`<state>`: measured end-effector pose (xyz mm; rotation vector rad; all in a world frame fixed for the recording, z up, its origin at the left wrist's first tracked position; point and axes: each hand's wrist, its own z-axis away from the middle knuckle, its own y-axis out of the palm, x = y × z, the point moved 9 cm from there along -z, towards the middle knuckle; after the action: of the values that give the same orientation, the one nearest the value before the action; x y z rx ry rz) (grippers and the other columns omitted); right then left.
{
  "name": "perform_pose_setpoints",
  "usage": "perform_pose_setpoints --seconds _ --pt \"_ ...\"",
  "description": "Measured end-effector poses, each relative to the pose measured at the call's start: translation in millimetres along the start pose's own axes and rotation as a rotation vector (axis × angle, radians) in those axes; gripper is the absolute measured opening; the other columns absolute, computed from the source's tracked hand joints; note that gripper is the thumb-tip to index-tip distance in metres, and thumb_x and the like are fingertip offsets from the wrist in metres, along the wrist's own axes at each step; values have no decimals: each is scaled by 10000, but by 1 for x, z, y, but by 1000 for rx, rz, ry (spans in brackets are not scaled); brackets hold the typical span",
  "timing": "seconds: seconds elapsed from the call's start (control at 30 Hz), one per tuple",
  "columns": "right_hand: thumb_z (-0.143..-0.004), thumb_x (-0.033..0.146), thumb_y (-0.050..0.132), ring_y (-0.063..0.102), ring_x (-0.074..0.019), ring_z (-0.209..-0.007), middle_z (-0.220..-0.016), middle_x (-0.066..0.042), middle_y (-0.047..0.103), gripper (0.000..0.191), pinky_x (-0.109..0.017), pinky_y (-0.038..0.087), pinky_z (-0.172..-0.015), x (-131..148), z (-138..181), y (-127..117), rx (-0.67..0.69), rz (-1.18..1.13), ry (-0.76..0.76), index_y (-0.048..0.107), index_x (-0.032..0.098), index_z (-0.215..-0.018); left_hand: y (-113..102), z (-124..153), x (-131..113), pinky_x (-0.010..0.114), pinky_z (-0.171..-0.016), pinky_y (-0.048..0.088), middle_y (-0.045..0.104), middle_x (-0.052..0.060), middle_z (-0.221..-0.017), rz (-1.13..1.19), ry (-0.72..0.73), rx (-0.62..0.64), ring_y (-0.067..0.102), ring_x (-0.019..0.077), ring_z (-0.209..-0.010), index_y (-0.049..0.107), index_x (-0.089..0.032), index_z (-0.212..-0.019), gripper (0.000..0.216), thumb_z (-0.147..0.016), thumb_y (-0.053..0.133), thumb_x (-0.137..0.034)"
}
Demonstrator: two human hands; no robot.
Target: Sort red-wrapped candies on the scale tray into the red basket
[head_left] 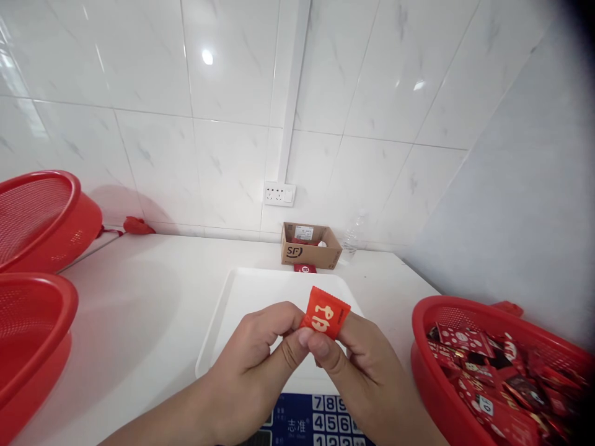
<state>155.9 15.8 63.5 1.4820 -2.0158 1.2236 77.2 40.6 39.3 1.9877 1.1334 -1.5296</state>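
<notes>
A small red packet (326,311) with a serrated top edge and pale yellow characters is pinched between both my hands. My left hand (264,353) grips its lower left side with thumb and bent forefinger. The thumb and fingers of my right hand (360,359) close on its lower right side. Both thumbs meet at the packet's bottom edge, which they partly cover. Below the packet lies the white tray (227,310) of a scale, whose blue keypad panel (297,421) shows between my forearms.
A red basket (427,310) full of red wrapped packets stands at the right. Two red baskets (69,297) are at the left. By the wall are a cardboard box (311,254), a clear plastic bottle (354,235) and a dark red packet (305,269).
</notes>
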Motion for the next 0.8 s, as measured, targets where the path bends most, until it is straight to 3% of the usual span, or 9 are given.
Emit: perform_pose_setpoints --seconds 0.23,0.47,0.6,0.7,0.8 --pt "-984 323 465 413 -100 -562 -640 50 470 322 -217 354 -526 4 0 -1 -15 -8 -71 477 211 -682 0 -1 -1 282 -634 391 491 2 -718 13 13 5 441 149 -687 520 -178 -727 349 -957 447 -430" --pt "-990 421 411 440 -110 -572 -647 39 500 364 -223 360 -514 -7 -1 -3 -16 -20 17 512 217 -705 -4 -2 1 273 -668 405 550 -4 -727 60 11 -33 493 143 -714 561 -189 -732 309 -958 475 -382" --pt "-963 453 433 435 -122 -557 -627 32 494 368 -240 369 -507 -30 -1 -19 -123 75 177 484 218 -683 -19 -2 8 269 -630 366 500 -24 -689 -62 -28 -184 436 139 -685 510 -203 -698 309 -938 501 -397" --pt "-944 462 440 410 -125 -532 -596 35 476 375 -248 338 -484 -45 -4 -23 -109 196 269 446 223 -656 -38 2 7 262 -607 361 496 -26 -714 -133 -11 -364 432 145 -700 493 -218 -726 293 -926 515 -431" --pt "-938 467 423 432 -134 -544 -603 29 485 390 -258 344 -497 -58 -7 -24 -72 346 341 414 224 -632 -49 7 2 253 -604 371 518 -27 -727 -145 33 -461 461 144 -723 513 -228 -751 285 -928 517 -451"
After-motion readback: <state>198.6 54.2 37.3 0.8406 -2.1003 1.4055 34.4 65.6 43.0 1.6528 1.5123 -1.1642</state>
